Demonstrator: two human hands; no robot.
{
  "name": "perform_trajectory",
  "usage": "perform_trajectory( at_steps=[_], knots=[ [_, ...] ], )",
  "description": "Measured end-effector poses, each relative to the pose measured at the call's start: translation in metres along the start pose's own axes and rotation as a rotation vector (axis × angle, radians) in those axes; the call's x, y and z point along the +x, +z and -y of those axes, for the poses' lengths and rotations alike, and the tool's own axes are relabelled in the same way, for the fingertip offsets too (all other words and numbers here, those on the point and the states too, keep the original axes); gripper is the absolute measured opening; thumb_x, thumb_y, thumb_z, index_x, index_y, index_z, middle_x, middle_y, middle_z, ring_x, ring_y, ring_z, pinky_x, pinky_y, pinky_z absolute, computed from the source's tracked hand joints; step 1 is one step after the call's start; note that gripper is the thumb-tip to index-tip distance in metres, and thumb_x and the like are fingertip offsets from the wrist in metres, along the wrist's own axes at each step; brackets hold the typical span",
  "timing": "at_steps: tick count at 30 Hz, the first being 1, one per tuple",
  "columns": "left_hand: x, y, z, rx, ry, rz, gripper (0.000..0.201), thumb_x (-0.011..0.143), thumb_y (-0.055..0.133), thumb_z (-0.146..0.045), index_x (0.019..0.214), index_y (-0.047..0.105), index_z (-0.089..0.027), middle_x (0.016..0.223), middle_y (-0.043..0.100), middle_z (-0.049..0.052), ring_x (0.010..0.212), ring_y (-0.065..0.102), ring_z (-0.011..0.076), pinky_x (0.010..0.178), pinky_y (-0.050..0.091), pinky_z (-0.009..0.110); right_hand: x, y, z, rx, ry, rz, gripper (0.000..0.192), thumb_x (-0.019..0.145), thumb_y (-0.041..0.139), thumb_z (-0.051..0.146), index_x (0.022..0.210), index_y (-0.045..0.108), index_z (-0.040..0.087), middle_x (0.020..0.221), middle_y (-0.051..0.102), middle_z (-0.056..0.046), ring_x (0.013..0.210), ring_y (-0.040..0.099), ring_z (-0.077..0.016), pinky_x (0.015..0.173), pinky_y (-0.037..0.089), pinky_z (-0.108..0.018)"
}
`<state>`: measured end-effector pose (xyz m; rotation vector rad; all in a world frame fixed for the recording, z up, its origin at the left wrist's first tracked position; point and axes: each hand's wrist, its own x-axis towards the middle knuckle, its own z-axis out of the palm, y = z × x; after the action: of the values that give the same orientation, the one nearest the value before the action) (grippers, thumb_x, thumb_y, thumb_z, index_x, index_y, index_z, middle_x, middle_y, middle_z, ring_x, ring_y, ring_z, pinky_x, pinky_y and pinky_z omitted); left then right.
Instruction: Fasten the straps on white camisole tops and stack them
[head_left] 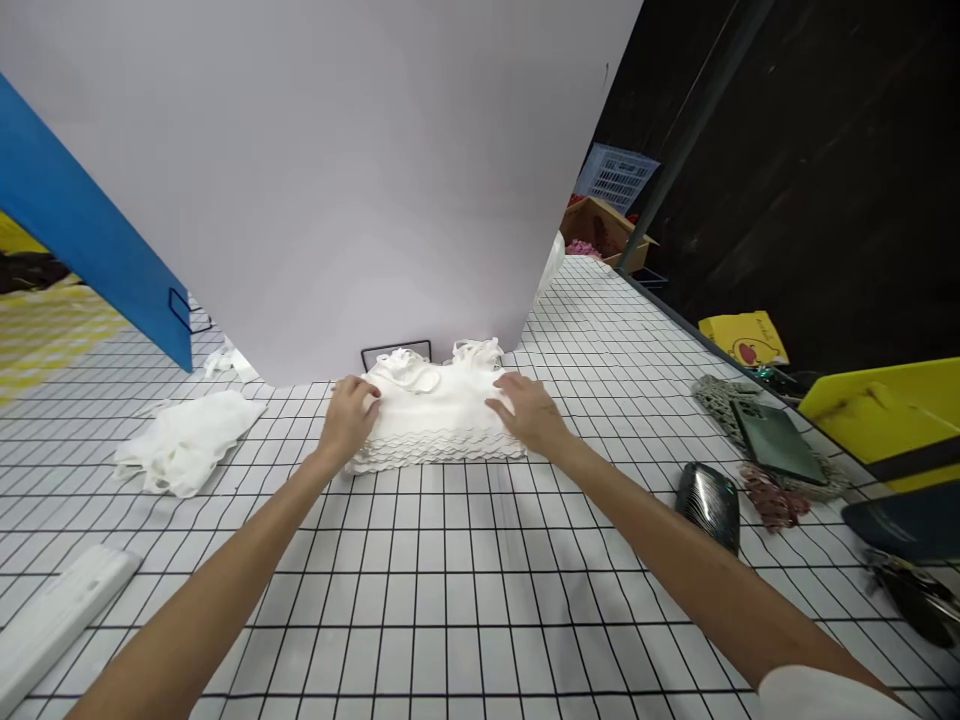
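White fabric: one folded stack [439, 420] of scallop-edged garments, lying on the gridded table [465, 600] just before the pale backdrop [360, 170]. Left hand [349, 418] on its left end, fingers curled over the edge; right hand [526, 410] flat on its right end, fingers spread, probably to keep the layers squared and from sliding. One loose white cloth [187, 440] well to the left. To the right, apart from the stack: one phone [776, 440] on a mesh bag, one dark case [709, 500].
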<state>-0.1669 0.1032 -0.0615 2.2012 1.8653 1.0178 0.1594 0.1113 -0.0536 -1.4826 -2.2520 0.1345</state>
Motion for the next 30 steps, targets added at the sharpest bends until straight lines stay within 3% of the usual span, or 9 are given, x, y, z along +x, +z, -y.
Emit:
perform_trajectory(
  at_steps=[3, 6, 9, 12, 15, 17, 22, 26, 30],
  knots=[
    [0.019, 0.010, -0.013, -0.081, 0.079, 0.124, 0.032, 0.085, 0.061, -0.024, 0.115, 0.068, -0.019, 0.112, 0.060, 0.012, 0.102, 0.058, 0.0282, 0.089, 0.050, 0.042, -0.006, 0.023, 0.008, -0.123, -0.249, 0.116, 0.059, 0.104, 0.033, 0.052, 0.149, 0.043, 0.016, 0.160, 0.034, -0.017, 0.148, 0.032, -0.0370, 0.113, 0.026, -0.074],
    [0.050, 0.018, -0.019, -0.297, -0.125, 0.208, 0.042, 0.067, 0.080, -0.025, 0.108, 0.072, -0.023, 0.090, 0.066, 0.005, 0.088, 0.062, 0.0270, 0.083, 0.050, 0.038, -0.010, 0.039, 0.008, -0.190, -0.294, 0.176, 0.066, 0.103, 0.028, 0.057, 0.155, 0.033, 0.016, 0.164, 0.021, -0.017, 0.153, 0.022, -0.0356, 0.113, 0.023, -0.075],
    [0.083, 0.023, -0.017, -0.437, -0.280, 0.146, 0.017, 0.070, 0.076, -0.027, 0.084, 0.071, -0.018, 0.066, 0.063, 0.003, 0.075, 0.064, 0.0245, 0.075, 0.052, 0.035, -0.012, 0.043, 0.004, -0.215, -0.298, 0.175, 0.067, 0.103, 0.028, 0.058, 0.157, 0.031, 0.018, 0.165, 0.019, -0.016, 0.153, 0.021, -0.0337, 0.115, 0.024, -0.072],
    [0.101, 0.023, -0.013, -0.526, -0.358, 0.022, 0.017, 0.085, 0.059, -0.028, 0.089, 0.066, -0.013, 0.070, 0.066, 0.007, 0.073, 0.067, 0.0224, 0.072, 0.055, 0.035, -0.015, 0.040, 0.002, -0.217, -0.313, 0.164, 0.065, 0.103, 0.031, 0.056, 0.156, 0.033, 0.018, 0.164, 0.021, -0.017, 0.153, 0.022, -0.0336, 0.115, 0.024, -0.071],
    [0.090, 0.020, -0.012, -0.566, -0.393, -0.102, 0.025, 0.087, 0.055, -0.026, 0.107, 0.061, -0.012, 0.088, 0.069, 0.011, 0.084, 0.069, 0.0222, 0.080, 0.057, 0.037, -0.018, 0.035, 0.002, -0.185, -0.326, 0.166, 0.063, 0.103, 0.033, 0.056, 0.153, 0.039, 0.017, 0.163, 0.026, -0.018, 0.152, 0.026, -0.0343, 0.114, 0.025, -0.072],
    [0.071, 0.019, -0.012, -0.486, -0.278, -0.153, 0.028, 0.088, 0.055, -0.029, 0.111, 0.061, -0.015, 0.101, 0.068, 0.012, 0.096, 0.068, 0.0233, 0.090, 0.055, 0.040, -0.014, 0.032, 0.005, -0.134, -0.295, 0.142, 0.061, 0.104, 0.029, 0.054, 0.148, 0.046, 0.016, 0.159, 0.035, -0.018, 0.148, 0.035, -0.0333, 0.114, 0.027, -0.071],
    [0.037, 0.030, -0.007, 0.016, 0.201, 0.160, 0.043, 0.099, 0.040, -0.042, 0.127, 0.062, -0.017, 0.140, 0.058, 0.014, 0.138, 0.046, 0.0304, 0.118, 0.032, 0.052, 0.027, 0.025, 0.003, -0.060, -0.222, 0.127, 0.060, 0.106, 0.023, 0.051, 0.152, 0.040, 0.017, 0.160, 0.035, -0.013, 0.151, 0.030, -0.0305, 0.119, 0.017, -0.071],
    [0.029, 0.038, 0.003, 0.258, 0.147, 0.329, 0.069, 0.100, 0.032, -0.056, 0.157, 0.031, -0.017, 0.165, 0.028, 0.012, 0.155, 0.015, 0.0316, 0.124, 0.018, 0.053, 0.051, 0.021, -0.015, -0.092, -0.096, 0.272, 0.062, 0.105, 0.023, 0.052, 0.157, 0.032, 0.019, 0.162, 0.029, -0.011, 0.153, 0.021, -0.0331, 0.117, 0.013, -0.075],
    [0.013, 0.033, 0.007, 0.303, 0.144, 0.299, 0.079, 0.100, 0.025, -0.064, 0.162, 0.016, -0.016, 0.168, 0.018, 0.011, 0.156, 0.006, 0.0283, 0.126, 0.011, 0.050, 0.027, 0.022, -0.021, -0.087, -0.082, 0.156, 0.063, 0.106, 0.017, 0.050, 0.159, 0.023, 0.018, 0.165, 0.022, -0.010, 0.155, 0.015, -0.0285, 0.119, 0.012, -0.071]
  ],
)
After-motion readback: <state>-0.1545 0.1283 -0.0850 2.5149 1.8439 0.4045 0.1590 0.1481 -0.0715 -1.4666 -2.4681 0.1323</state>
